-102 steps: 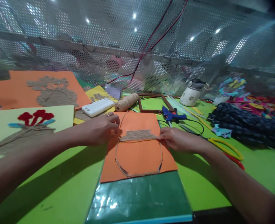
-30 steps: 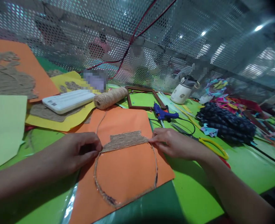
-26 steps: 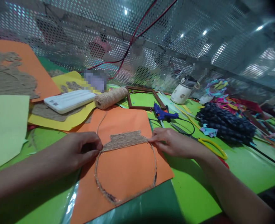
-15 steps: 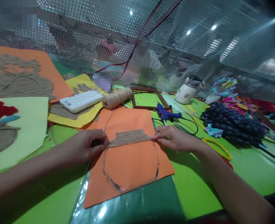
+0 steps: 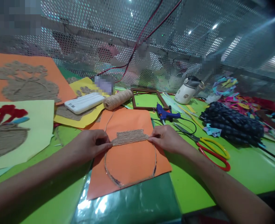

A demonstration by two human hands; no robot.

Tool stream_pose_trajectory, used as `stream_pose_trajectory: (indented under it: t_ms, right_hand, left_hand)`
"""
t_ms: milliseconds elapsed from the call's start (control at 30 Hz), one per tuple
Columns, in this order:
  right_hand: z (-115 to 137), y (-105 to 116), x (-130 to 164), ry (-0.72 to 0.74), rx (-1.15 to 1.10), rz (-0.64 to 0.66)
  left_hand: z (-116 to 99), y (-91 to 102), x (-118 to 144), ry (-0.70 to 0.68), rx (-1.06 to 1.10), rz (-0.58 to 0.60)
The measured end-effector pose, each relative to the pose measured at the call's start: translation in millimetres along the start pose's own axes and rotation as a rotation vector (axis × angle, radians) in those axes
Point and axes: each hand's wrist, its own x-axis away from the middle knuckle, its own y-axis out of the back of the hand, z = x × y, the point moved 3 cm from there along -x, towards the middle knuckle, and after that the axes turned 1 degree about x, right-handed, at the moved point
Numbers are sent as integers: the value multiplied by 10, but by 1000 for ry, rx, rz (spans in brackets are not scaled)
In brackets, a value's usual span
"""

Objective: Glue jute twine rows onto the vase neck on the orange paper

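An orange sheet of paper (image 5: 132,161) lies before me with a twine outline of a rounded pot on it. Rows of brown jute twine (image 5: 130,137) fill the upper part of that outline. My left hand (image 5: 94,141) pinches the twine at the left end of the lowest row. At the right end, my right hand (image 5: 164,137) holds the twine between thumb and fingertips, close to the paper. A strand runs up from the left hand to the twine spool (image 5: 118,99) behind the sheet.
A blue glue gun (image 5: 166,113) and yellow-and-red scissors (image 5: 209,149) lie at right, near a dark cloth (image 5: 232,124). Behind stand a wooden frame (image 5: 134,101) and a white bottle (image 5: 186,90). A white power bank (image 5: 84,103) and finished twine pictures (image 5: 32,85) are at left.
My camera view has shifted slightly, and the scissors show more fully beside my right forearm. Both hands still pinch the twine at the two ends of the row.
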Motion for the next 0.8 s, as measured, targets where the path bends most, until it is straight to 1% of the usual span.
stream_pose_trajectory:
  t_ms: [167,367,800]
  right_hand:
    - [67,1,16,-49,68,-19]
    - [119,-20,21,-77,122,-70]
    - [145,-35,25,-121,177,-87]
  left_hand:
    - [3,3,-12,-6,-54,-36]
    - [-44,13,12,-13,-85,-43]
    - [-87,20,17,-18,-66,-51]
